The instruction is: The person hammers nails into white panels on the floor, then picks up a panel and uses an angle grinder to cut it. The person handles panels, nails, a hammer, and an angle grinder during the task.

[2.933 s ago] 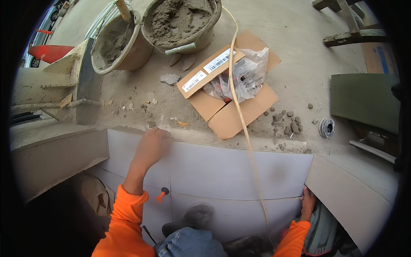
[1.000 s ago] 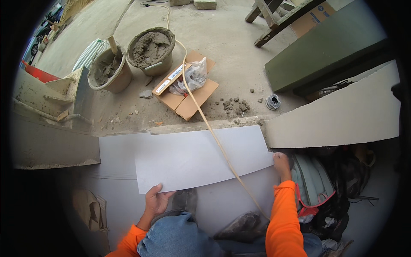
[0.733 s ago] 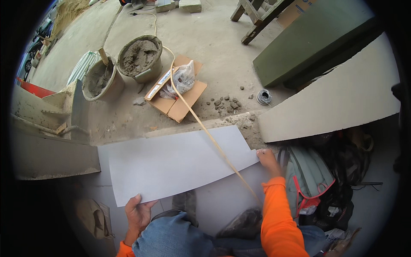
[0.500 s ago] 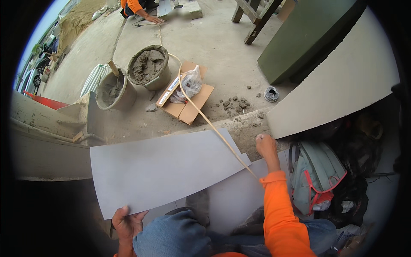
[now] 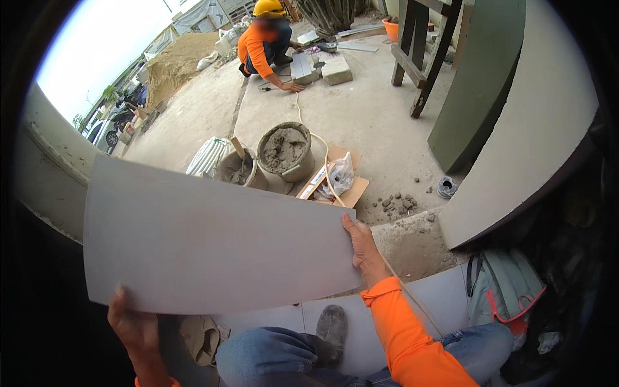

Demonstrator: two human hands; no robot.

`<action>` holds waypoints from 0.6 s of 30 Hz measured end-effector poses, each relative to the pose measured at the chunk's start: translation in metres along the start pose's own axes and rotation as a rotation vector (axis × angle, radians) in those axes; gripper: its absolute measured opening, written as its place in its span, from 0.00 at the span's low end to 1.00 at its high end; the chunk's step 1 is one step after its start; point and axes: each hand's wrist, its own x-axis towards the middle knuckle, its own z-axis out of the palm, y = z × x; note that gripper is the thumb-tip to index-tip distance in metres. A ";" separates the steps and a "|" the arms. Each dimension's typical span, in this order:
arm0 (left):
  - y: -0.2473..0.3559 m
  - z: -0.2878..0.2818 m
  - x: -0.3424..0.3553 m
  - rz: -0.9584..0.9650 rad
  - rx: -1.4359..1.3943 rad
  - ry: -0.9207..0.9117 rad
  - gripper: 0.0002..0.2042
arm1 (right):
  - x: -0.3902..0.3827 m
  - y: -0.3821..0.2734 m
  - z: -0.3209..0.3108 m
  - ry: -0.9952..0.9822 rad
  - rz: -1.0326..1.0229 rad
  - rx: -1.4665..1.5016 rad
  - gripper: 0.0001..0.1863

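Note:
A long flat grey tile (image 5: 219, 238) is raised between my hands, tilted, covering part of the view beyond. My left hand (image 5: 132, 322) grips its lower left edge, thumb on the face. My right hand (image 5: 362, 245) holds its right end near the upper corner, thumb along the edge. Under it are my bent legs, a boot (image 5: 332, 329) and grey floor tiles (image 5: 284, 322). A crumpled beige cloth item (image 5: 200, 342) lies at lower left. A beige cord (image 5: 419, 303) runs past my right arm.
Beyond are mortar buckets (image 5: 282, 151) (image 5: 235, 169), a cardboard box (image 5: 351, 190) and loose rubble (image 5: 396, 203). A co-worker (image 5: 261, 48) in orange crouches by concrete blocks (image 5: 335, 68). A wooden frame (image 5: 419, 80), green slab (image 5: 471, 109) and pale panel (image 5: 506, 168) stand right, above a backpack (image 5: 506, 284).
The tile has been lifted and carried leftward, now more upright. My right hand, off its corner half a second ago, grips it. The view has risen, bringing more of the co-worker in.

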 end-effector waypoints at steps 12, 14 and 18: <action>-0.177 0.236 0.209 -0.327 -0.338 -0.194 0.42 | -0.213 -0.203 0.070 -0.078 -1.076 -0.505 0.31; -0.205 0.249 0.207 -0.535 -0.355 -0.175 0.42 | -0.229 -0.206 0.078 -0.047 -1.112 -0.765 0.33; -0.261 0.257 0.179 -0.757 -0.333 -0.253 0.32 | -0.236 -0.193 0.092 0.023 -1.394 -0.967 0.36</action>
